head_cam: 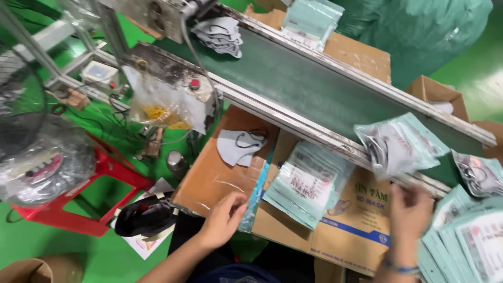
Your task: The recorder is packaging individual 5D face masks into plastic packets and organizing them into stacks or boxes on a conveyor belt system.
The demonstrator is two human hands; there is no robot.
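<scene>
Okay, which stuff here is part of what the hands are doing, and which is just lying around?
In use:
left hand on clear plastic sleeve
right hand at filled pale-green mask packet
stack of pale-green flat packets
dark green conveyor belt

Lying about:
red plastic stool
loose grey face mask
green bulky sack

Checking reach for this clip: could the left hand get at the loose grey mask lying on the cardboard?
Probably yes. The left hand rests on the same cardboard sheet, and the grey mask lies just beyond it with nothing between.
</scene>
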